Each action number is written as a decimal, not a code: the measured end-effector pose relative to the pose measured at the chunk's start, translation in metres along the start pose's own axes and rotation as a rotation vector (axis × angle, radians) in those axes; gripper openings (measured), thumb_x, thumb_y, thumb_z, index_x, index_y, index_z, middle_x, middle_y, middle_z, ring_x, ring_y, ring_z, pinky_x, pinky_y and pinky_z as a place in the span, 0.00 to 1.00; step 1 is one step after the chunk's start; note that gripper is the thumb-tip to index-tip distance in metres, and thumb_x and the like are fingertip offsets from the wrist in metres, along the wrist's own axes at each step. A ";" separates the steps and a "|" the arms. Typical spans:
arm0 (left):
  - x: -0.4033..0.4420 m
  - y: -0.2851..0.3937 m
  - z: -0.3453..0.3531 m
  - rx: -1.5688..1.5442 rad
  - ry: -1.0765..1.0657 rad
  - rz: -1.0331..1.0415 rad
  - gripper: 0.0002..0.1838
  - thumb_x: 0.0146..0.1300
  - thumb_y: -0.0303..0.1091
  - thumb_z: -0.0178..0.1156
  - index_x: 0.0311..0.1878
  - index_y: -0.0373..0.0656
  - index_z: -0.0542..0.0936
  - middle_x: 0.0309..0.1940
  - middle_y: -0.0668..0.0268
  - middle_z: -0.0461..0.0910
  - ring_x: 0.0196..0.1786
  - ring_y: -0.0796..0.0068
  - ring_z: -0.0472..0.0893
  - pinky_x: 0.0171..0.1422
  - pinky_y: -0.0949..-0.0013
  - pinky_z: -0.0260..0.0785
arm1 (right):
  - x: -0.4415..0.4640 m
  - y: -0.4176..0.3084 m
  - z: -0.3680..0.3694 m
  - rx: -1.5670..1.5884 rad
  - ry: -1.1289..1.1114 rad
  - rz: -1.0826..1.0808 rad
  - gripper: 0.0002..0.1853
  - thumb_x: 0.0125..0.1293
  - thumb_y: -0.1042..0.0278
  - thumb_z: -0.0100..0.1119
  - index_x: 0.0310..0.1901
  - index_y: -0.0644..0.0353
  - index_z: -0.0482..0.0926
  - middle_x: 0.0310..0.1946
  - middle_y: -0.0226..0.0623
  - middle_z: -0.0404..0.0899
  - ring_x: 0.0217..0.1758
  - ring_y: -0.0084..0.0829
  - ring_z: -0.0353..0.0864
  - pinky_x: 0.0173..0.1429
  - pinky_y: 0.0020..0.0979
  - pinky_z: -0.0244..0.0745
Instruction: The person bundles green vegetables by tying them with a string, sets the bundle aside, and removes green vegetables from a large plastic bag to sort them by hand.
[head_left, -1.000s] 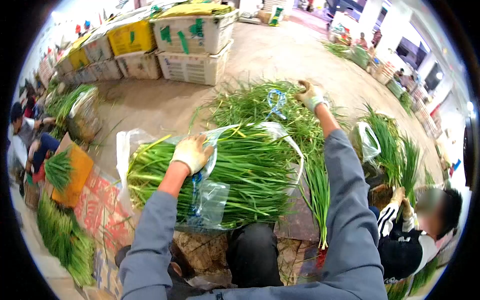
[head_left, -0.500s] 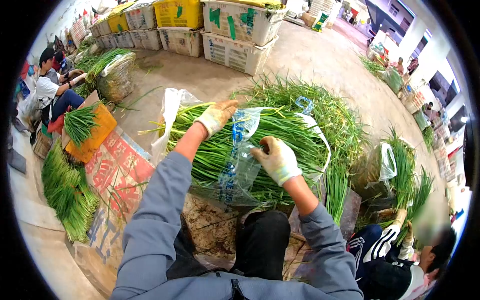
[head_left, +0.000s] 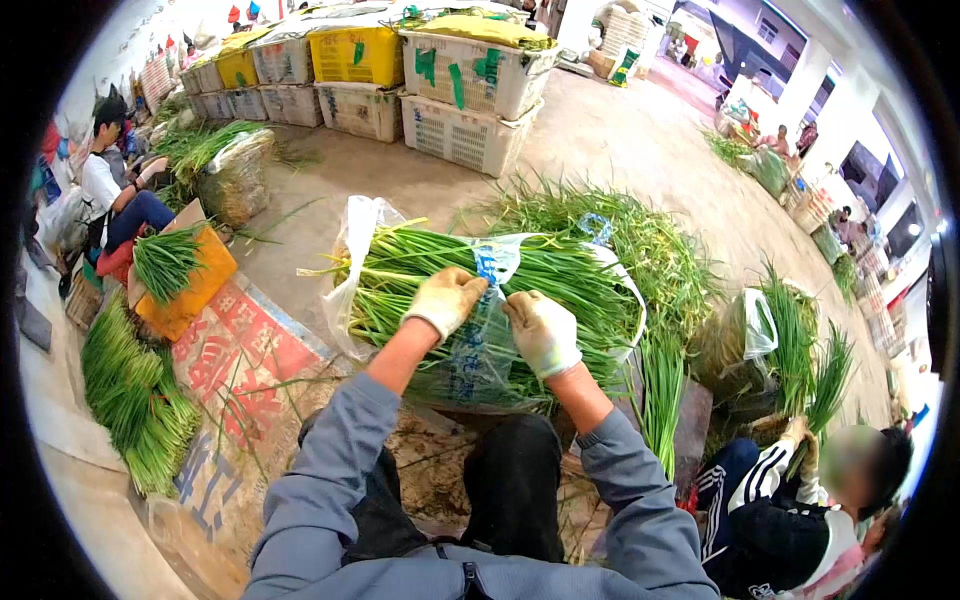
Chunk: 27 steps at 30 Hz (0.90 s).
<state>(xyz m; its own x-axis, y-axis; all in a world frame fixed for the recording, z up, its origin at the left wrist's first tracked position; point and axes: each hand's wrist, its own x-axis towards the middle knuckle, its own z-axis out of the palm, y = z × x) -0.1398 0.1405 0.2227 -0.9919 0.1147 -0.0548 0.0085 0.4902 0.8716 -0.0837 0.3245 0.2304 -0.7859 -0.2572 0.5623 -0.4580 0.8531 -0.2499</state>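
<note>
From where I stand, the seated person in the grey jacket has both gloved hands over a clear plastic bag point(head_left: 470, 362) laid on its side in front of the knees, packed with long garlic chives point(head_left: 580, 285). The pale stalk ends point to the person's left, the green leaves to the right. The left hand point(head_left: 448, 300) has its fingers closed on the bag's blue-printed film, on top of the bundle. Just beside it, the right hand point(head_left: 542, 332) has its fingers curled at the same film; I can't tell whether they pinch it or only touch it.

Beyond the bag, a loose green heap point(head_left: 660, 250) spreads over the floor point(head_left: 370, 185), a blue-and-white strip point(head_left: 597, 228) lying on it. A slim bunch point(head_left: 662, 405) sits near the bag's right end. To the left, another bunch point(head_left: 165, 262) rests on an orange board point(head_left: 208, 285), near a red-printed sheet point(head_left: 245, 350). At the right, a co-worker point(head_left: 785, 535) grips upright greens point(head_left: 828, 385). Stacked white crates point(head_left: 470, 130) stand behind, a yellow crate point(head_left: 355, 57) among them.
</note>
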 end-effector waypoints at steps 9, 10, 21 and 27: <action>0.034 -0.014 0.023 -1.200 -0.148 -0.276 0.09 0.72 0.33 0.59 0.44 0.37 0.82 0.36 0.62 0.84 0.38 0.67 0.82 0.46 0.65 0.77 | -0.020 -0.027 -0.029 0.260 0.155 0.017 0.01 0.63 0.68 0.62 0.35 0.52 0.82 0.30 0.35 0.82 0.32 0.42 0.83 0.37 0.41 0.77; 0.031 -0.012 0.020 -1.155 -0.113 -0.355 0.08 0.72 0.33 0.59 0.44 0.38 0.81 0.36 0.62 0.83 0.38 0.67 0.83 0.45 0.64 0.77 | -0.026 -0.012 -0.025 0.395 0.240 0.081 0.02 0.61 0.71 0.61 0.35 0.51 0.82 0.33 0.33 0.84 0.32 0.40 0.84 0.38 0.38 0.78; -0.007 -0.005 0.004 -1.522 -0.180 -0.323 0.16 0.71 0.28 0.58 0.56 0.26 0.72 0.46 0.53 0.83 0.39 0.68 0.84 0.42 0.73 0.79 | -0.022 0.098 0.073 0.025 -0.078 0.556 0.12 0.64 0.56 0.59 0.39 0.56 0.80 0.37 0.51 0.83 0.45 0.56 0.81 0.49 0.49 0.76; -0.011 -0.011 -0.008 -1.457 -0.332 -0.323 0.17 0.71 0.26 0.55 0.59 0.25 0.74 0.49 0.53 0.83 0.46 0.68 0.85 0.43 0.74 0.82 | -0.002 0.060 -0.036 0.138 -0.152 0.675 0.27 0.60 0.55 0.70 0.56 0.64 0.77 0.43 0.46 0.85 0.43 0.38 0.85 0.53 0.36 0.80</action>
<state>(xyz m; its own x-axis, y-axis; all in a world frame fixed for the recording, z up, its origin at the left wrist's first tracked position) -0.1295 0.1269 0.2178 -0.8527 0.4525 -0.2610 -0.5206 -0.6952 0.4957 -0.0950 0.3921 0.2425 -0.9616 0.2387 0.1357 0.1092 0.7859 -0.6087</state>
